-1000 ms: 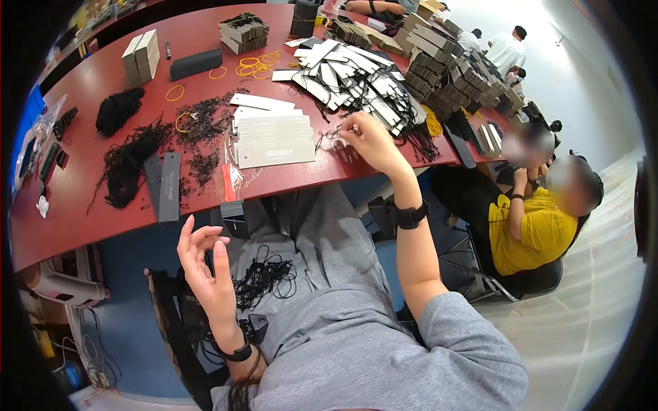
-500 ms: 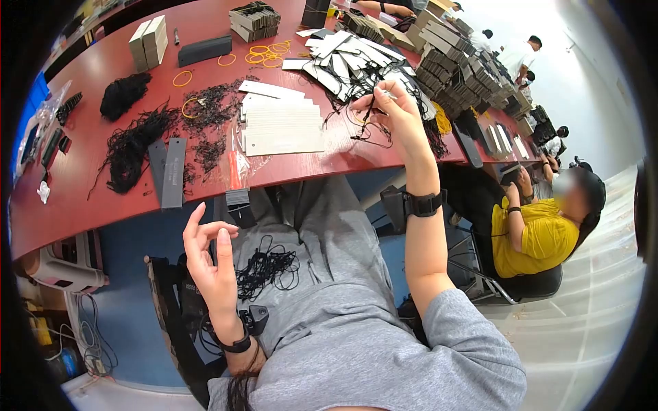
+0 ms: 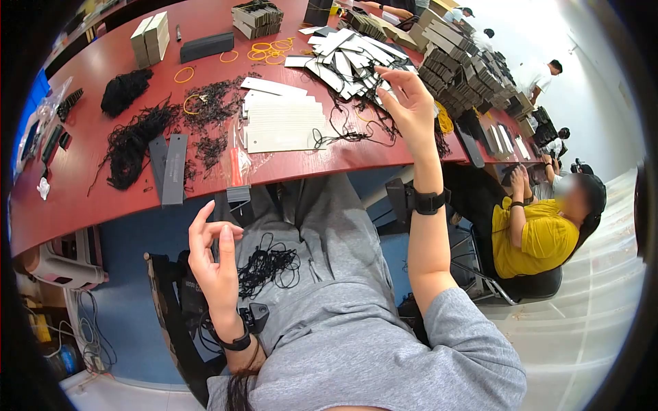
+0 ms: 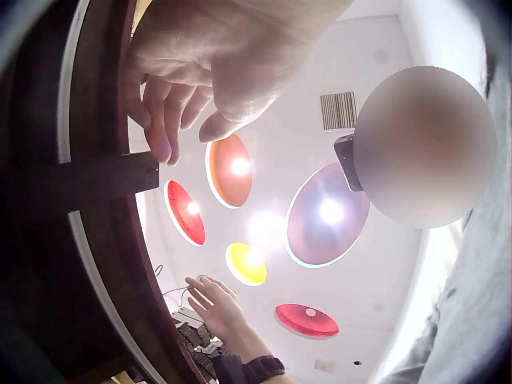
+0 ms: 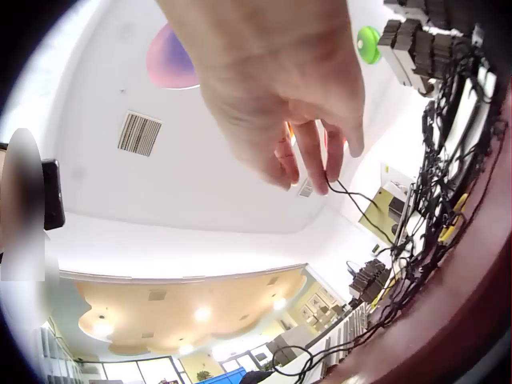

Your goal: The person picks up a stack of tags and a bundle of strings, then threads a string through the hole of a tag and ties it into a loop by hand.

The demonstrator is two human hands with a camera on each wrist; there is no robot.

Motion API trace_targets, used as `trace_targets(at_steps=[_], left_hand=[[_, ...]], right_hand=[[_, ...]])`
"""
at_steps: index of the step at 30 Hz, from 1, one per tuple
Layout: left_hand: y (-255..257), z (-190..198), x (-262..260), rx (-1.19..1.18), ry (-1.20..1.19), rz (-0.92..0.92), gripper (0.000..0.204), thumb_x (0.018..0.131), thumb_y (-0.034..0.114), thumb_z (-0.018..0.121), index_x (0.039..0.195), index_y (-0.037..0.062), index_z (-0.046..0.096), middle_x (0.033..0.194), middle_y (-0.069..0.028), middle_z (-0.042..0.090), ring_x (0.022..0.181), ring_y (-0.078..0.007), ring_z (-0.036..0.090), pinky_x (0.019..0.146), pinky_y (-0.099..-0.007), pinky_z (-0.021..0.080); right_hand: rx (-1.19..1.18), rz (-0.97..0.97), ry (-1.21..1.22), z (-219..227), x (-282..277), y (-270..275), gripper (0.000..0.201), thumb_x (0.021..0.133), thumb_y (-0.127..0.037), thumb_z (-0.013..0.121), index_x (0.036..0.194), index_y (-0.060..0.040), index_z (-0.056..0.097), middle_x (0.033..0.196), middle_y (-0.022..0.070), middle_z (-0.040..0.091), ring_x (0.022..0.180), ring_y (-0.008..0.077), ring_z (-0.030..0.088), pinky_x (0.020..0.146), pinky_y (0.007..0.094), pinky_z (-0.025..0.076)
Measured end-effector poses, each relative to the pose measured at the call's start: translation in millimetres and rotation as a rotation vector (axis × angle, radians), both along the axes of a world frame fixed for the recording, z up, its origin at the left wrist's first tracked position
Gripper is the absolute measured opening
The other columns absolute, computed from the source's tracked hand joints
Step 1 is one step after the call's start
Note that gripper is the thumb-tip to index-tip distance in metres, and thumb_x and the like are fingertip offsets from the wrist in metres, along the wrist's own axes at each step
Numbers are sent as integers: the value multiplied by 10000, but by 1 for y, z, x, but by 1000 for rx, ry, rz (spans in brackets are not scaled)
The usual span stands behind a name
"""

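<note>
My right hand [image 3: 415,113] is raised over the table's near right part, thumb and fingers spread apart. A thin black string [image 5: 350,192] runs from its fingertips in the right wrist view, with no finger curled round it. Below, loose black strings [image 3: 353,137] trail between a fanned stack of white tags [image 3: 284,127] and a heap of white tags with strings [image 3: 343,61]. My left hand [image 3: 216,257] hovers beside the table's front edge, fingers loosely bent and holding nothing. A tangle of black strings [image 3: 267,267] lies on my lap, to the right of that hand.
Black string bundles [image 3: 130,157], dark tags [image 3: 175,171] and small black fasteners [image 3: 209,147] lie to the left. Yellow rubber bands [image 3: 267,51] and a tag block [image 3: 257,20] sit farther back. Tall tag stacks [image 3: 459,68] and a seated person [image 3: 534,226] are on the right.
My right hand has moved from beside the white stack rightward and up, and its pinching fingers have spread. The strings it held now trail on the table. My left hand stays nearly still.
</note>
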State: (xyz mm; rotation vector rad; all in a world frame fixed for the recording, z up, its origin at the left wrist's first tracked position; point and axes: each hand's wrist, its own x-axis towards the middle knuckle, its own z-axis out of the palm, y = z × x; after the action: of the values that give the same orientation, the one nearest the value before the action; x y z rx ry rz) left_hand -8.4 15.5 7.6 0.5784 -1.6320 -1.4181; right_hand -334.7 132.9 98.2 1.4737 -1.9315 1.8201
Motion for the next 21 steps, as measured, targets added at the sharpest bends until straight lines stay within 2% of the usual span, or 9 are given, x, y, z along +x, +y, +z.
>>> trace_targets(at_steps=[2, 5, 7, 9, 13, 15, 17, 18, 21], left_hand=[[0, 0, 0, -1, 2, 11, 336, 944, 80, 537, 1264, -13, 498, 835, -54, 610, 785, -105, 593, 741, -255, 492], [0, -1, -1, 4, 11, 14, 334, 944, 85, 540, 1260, -14, 502, 823, -52, 613, 778, -103, 591, 741, -253, 490], [-1, -1, 1, -9, -12, -9, 344, 966, 92, 513, 1295, -2, 472, 838, -52, 616, 769, -88, 571, 746, -232, 462], [-2, -4, 1, -19, -15, -4, 341, 966, 91, 514, 1291, -4, 475, 837, -52, 618, 765, -88, 572, 741, -230, 463], [-4, -4, 2, -37, -32, -9, 336, 965, 91, 517, 1284, -5, 480, 839, -53, 622, 761, -88, 573, 730, -226, 465], [-4, -3, 2, -33, -31, -2, 335, 966, 97, 519, 1283, -4, 481, 836, -53, 624, 760, -87, 574, 725, -223, 464], [-4, -2, 3, -25, -28, -14, 334, 967, 103, 518, 1281, -4, 482, 834, -54, 627, 758, -87, 577, 725, -223, 465], [-5, -2, 3, -24, -22, -12, 329, 968, 107, 518, 1276, -4, 487, 830, -55, 629, 754, -88, 578, 720, -224, 467], [-7, -2, 4, -32, -25, -9, 323, 969, 110, 517, 1271, -5, 492, 828, -55, 630, 750, -88, 579, 713, -226, 468]], right_hand=[[-29, 31, 60, 9, 6, 0, 294, 775, 129, 591, 1053, 38, 566, 1193, 164, 587, 1227, 209, 507, 1100, 357, 349], [-154, 61, -9, 14, 9, -3, 270, 790, 125, 594, 1045, 39, 567, 1177, 160, 592, 1203, 205, 521, 1087, 360, 368], [-189, -58, 132, 18, 14, -6, 206, 835, 69, 631, 1026, 17, 573, 1024, 106, 636, 996, 155, 598, 902, 327, 514], [-339, 90, -327, 17, 32, -9, 158, 867, 12, 641, 1011, -6, 580, 896, 56, 628, 839, 100, 597, 725, 244, 526], [-119, 314, -720, 5, 57, -13, 114, 905, -108, 645, 992, -44, 608, 686, -53, 532, 540, 28, 430, 474, 188, 311], [211, 135, -436, -5, 81, -26, 193, 868, -143, 690, 1022, -52, 618, 608, -47, 489, 509, 37, 408, 462, 207, 316], [439, -66, 198, -20, 93, -36, 288, 818, -188, 726, 1060, -74, 621, 566, 17, 515, 492, 102, 487, 467, 265, 375], [463, -184, 465, -27, 99, -41, 358, 782, -232, 737, 1094, -102, 617, 596, 89, 566, 534, 205, 582, 500, 336, 434], [580, -320, 765, -43, 97, -52, 358, 764, -291, 735, 1038, -102, 603, 646, 86, 599, 609, 253, 628, 526, 371, 483]])
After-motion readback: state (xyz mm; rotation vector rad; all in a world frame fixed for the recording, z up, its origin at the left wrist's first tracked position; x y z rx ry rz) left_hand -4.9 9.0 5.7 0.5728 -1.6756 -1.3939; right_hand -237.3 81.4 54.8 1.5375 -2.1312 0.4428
